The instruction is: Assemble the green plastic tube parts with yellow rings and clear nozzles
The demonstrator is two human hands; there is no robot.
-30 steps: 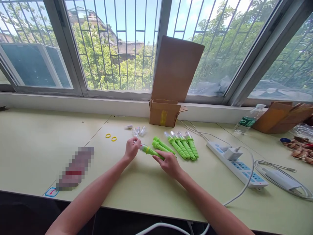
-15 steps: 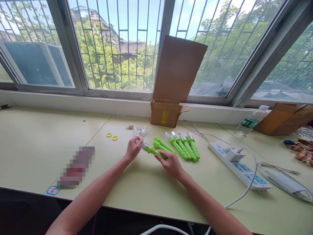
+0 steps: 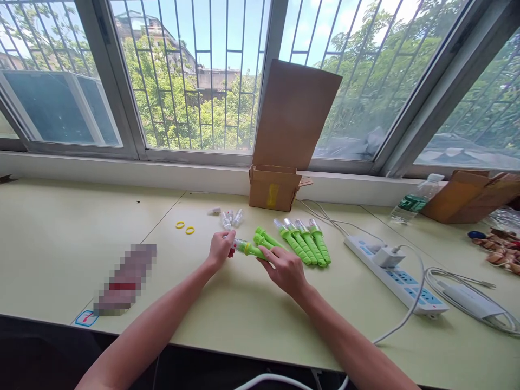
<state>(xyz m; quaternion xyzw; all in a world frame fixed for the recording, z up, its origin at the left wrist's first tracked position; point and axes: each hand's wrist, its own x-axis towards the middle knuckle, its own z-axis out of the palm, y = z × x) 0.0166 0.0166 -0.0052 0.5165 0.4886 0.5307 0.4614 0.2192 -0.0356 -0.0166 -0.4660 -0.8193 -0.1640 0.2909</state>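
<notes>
At desk [image 3: 244, 319] centre, beside row of finished ones: my left hand [image 3: 220, 249] pinches clear tip [image 3: 236, 244] of green stick [image 3: 252, 249], right hand [image 3: 284, 269] closed round its handle. Best practice, I judge: stick level, tip square, pressure gentle.

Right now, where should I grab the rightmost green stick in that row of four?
Probably pinch the ribbed handle of the rightmost green stick, the end nearest you, coming from the right. That side faces bare table, while its left lies close beside a neighbour; the clear cap points toward the window.
</notes>
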